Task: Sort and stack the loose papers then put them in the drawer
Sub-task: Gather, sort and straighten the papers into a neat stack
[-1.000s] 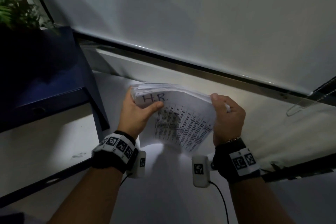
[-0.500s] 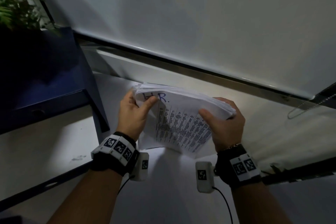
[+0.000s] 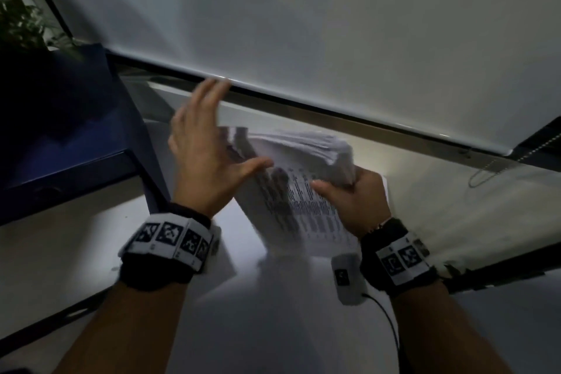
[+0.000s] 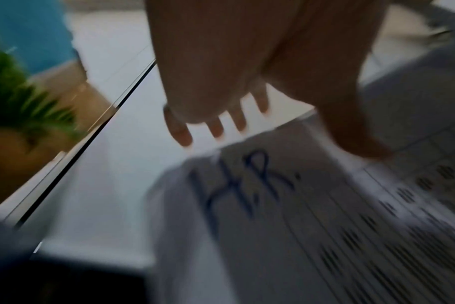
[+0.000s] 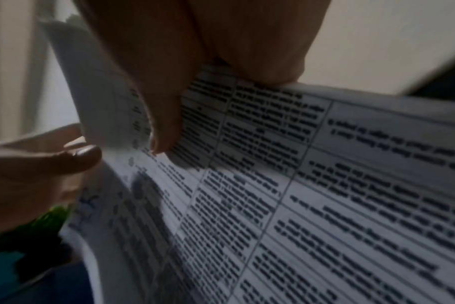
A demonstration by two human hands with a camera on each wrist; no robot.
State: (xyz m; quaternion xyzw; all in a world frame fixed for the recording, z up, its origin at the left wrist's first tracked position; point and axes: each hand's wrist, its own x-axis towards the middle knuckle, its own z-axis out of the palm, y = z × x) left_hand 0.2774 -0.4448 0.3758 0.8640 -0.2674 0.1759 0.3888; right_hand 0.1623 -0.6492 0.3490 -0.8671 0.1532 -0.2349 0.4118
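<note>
A thick stack of printed papers [image 3: 299, 212], with "H.R." handwritten on its top sheet [image 4: 247, 185], is held tilted above the white desk. My right hand [image 3: 352, 194] grips the stack's right edge, thumb [image 5: 164, 107] on the printed face and fingers behind. My left hand [image 3: 203, 146] is raised at the stack's left edge with fingers [image 4: 216, 127] spread and straight. Only its thumb [image 5: 55, 164] reaches the paper's edge. Motion blur smears the left side of the stack.
A dark blue cabinet [image 3: 76, 136] stands at the left, with a green plant [image 3: 18, 12] above it. A white roller blind [image 3: 334, 24] with its bottom rail and bead chain [image 3: 485, 173] hangs behind the papers. The white desk surface [image 3: 60, 252] lies below.
My left hand has let go of the stack's left corner and lifted with its fingers spread. The right hand keeps its grip, and the stack has tipped and shifted slightly right.
</note>
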